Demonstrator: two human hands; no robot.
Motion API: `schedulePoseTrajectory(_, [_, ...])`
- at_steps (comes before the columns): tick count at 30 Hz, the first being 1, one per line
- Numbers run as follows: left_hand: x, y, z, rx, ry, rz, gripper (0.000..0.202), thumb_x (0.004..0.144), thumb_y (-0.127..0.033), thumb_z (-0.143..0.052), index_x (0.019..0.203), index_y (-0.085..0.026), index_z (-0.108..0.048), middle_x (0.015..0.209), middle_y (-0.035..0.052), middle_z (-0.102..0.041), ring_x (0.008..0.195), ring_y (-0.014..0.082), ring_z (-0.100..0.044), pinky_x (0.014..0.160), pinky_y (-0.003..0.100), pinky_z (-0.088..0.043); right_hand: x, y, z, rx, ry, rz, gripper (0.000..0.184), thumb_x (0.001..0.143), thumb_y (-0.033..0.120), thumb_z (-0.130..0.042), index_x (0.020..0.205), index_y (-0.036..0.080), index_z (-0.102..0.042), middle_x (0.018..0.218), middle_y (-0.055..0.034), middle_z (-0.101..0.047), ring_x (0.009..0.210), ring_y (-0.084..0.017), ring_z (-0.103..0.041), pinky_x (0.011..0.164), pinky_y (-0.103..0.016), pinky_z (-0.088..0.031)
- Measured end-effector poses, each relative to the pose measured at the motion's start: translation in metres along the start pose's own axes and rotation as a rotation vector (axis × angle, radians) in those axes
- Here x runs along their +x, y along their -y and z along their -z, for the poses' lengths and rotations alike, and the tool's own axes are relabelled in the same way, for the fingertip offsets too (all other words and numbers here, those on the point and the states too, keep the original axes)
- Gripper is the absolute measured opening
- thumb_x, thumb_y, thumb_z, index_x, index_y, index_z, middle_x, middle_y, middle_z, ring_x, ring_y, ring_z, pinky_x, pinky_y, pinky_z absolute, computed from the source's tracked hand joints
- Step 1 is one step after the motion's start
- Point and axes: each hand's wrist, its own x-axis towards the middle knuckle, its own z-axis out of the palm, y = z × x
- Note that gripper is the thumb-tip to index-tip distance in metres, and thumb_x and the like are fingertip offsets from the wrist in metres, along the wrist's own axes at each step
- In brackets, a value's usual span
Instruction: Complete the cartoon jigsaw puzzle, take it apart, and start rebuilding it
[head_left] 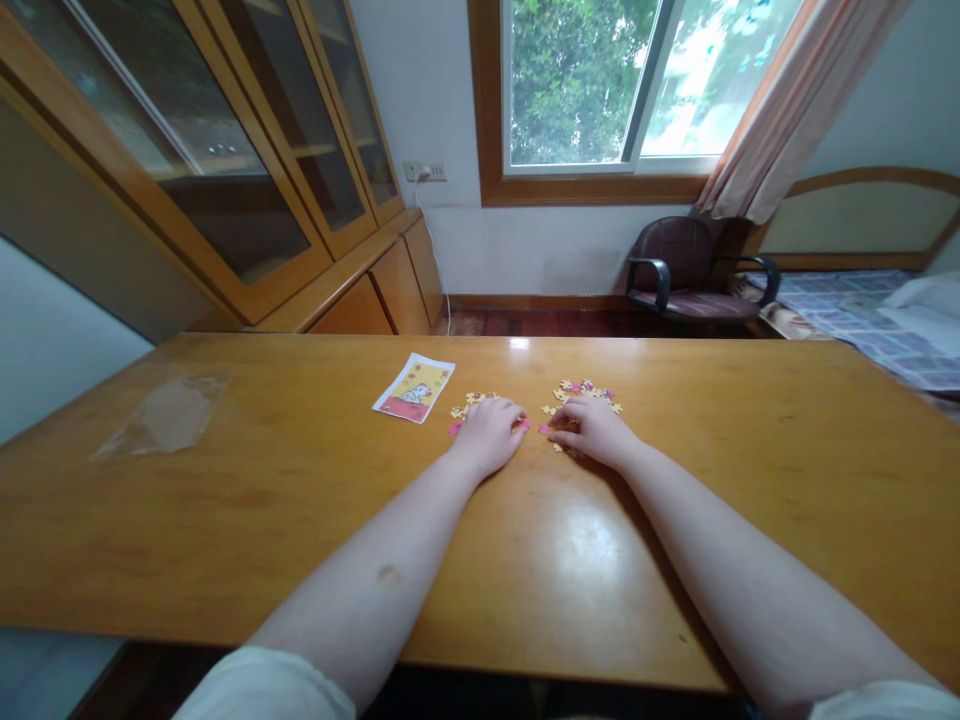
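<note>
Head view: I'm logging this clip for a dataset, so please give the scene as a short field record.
surface: glossy wooden table
left hand: palm down on the left cluster of puzzle pieces
right hand: fingertips on the right cluster; grip unclear
picture card: flat, left of both clusters
plastic bag: flat, far left

Clear plastic bag (161, 415) on wooden table (300, 520), glass-fronted cabinet (247, 180), dark armchair (679, 265), window (600, 80), pink curtain (780, 110)

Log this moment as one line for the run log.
left hand: palm down on jigsaw pieces | right hand: resting on second pile | picture card: flat, left of hands | plastic bag: far left
</note>
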Motion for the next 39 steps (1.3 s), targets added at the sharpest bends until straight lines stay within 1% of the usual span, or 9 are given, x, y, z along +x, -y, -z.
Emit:
schedulePoseTrajectory(4, [-0.003,-0.004,-0.001,-0.071,0.129,-0.253,0.039,0.086,-0.033,-0.054,0.123,-0.026,-0.056,0.131,0.0049,-0.055,0.122,0.0231,-0.046,0.106,0.043,-0.03,0.001,0.001,0.005,-0.034,-0.052,-0.075,0.014,0.083,0.032,-0.06,0.082,0.02,-0.067,0.077,-0.0038,-0.067,0.076,-0.017,-0.059,0.072,-0.03,-0.042])
schedulePoseTrajectory(8, [-0.005,-0.005,-0.003,-0.084,0.231,-0.37,0.038,0.087,-0.038,-0.053,0.124,-0.032,-0.056,0.137,0.0018,-0.051,0.129,0.0233,-0.04,0.111,0.05,-0.02,-0.004,-0.006,0.016,-0.11,-0.034,-0.134,0.014,0.083,0.032,-0.058,0.081,0.021,-0.066,0.08,-0.0036,-0.068,0.08,-0.019,-0.059,0.077,-0.032,-0.041])
schedulePoseTrajectory(14, [-0.002,-0.004,-0.001,-0.053,0.129,-0.234,0.024,0.089,-0.029,-0.048,0.102,-0.027,-0.068,0.111,0.0033,-0.067,0.11,0.0206,-0.054,0.108,0.047,-0.025,-0.015,-0.016,0.024,-0.141,0.012,-0.096,0.054,0.061,0.052,-0.076,0.107,0.025,-0.066,0.116,-0.0075,-0.063,0.11,-0.029,-0.05,0.096,-0.045,-0.032])
schedulePoseTrajectory(19, [0.0,-0.002,0.001,-0.021,0.058,-0.153,0.022,0.088,-0.026,-0.048,0.088,-0.021,-0.07,0.092,0.0049,-0.069,0.096,0.0196,-0.059,0.106,0.043,-0.028,-0.014,-0.014,0.024,-0.04,0.137,-0.031,0.021,0.063,0.046,-0.077,0.073,0.028,-0.074,0.097,-0.0022,-0.068,0.1,-0.024,-0.054,0.095,-0.044,-0.03])
schedulePoseTrajectory(24, [0.001,-0.005,0.002,-0.031,0.059,-0.118,0.021,0.087,-0.025,-0.05,0.088,-0.021,-0.07,0.093,0.0047,-0.07,0.095,0.0198,-0.059,0.103,0.041,-0.032,-0.011,-0.009,0.023,0.073,0.197,0.02,0.016,0.071,0.037,-0.073,0.064,0.023,-0.071,0.075,-0.0017,-0.067,0.079,-0.018,-0.057,0.081,-0.034,-0.039])
schedulePoseTrajectory(31, [0.002,-0.005,0.004,-0.079,0.07,-0.09,0.021,0.087,-0.024,-0.05,0.089,-0.02,-0.07,0.094,0.0045,-0.07,0.096,0.0195,-0.06,0.099,0.038,-0.036,-0.011,-0.01,0.02,-0.112,0.017,-0.009,0.013,0.077,0.03,-0.065,0.068,0.021,-0.068,0.078,-0.0045,-0.067,0.083,-0.02,-0.057,0.082,-0.036,-0.037])
schedulePoseTrajectory(33, [0.002,-0.004,0.003,-0.089,0.057,-0.087,0.021,0.086,-0.023,-0.05,0.088,-0.02,-0.07,0.093,0.0046,-0.071,0.094,0.0194,-0.06,0.098,0.038,-0.037,-0.012,-0.01,0.017,-0.134,0.016,-0.028,0.019,0.078,0.039,-0.064,0.073,0.022,-0.07,0.087,-0.006,-0.068,0.089,-0.022,-0.057,0.087,-0.039,-0.036])
schedulePoseTrajectory(35, [0.002,-0.003,0.003,-0.098,0.034,-0.079,0.021,0.086,-0.023,-0.05,0.088,-0.019,-0.07,0.093,0.0045,-0.071,0.093,0.0192,-0.06,0.098,0.038,-0.037,-0.013,-0.007,0.011,-0.185,-0.029,-0.105,0.033,0.078,0.05,-0.061,0.094,0.023,-0.07,0.108,-0.0094,-0.065,0.104,-0.026,-0.054,0.096,-0.044,-0.032])
schedulePoseTrajectory(39, [0.003,0.0,0.001,-0.122,0.002,-0.043,0.021,0.086,-0.023,-0.05,0.086,-0.019,-0.07,0.092,0.004,-0.071,0.091,0.0184,-0.061,0.1,0.037,-0.036,-0.015,-0.001,-0.009,-0.363,-0.066,-0.449,0.092,0.07,0.072,-0.054,0.143,0.02,-0.034,0.148,-0.019,-0.03,0.134,-0.04,-0.026,0.106,-0.06,-0.013])
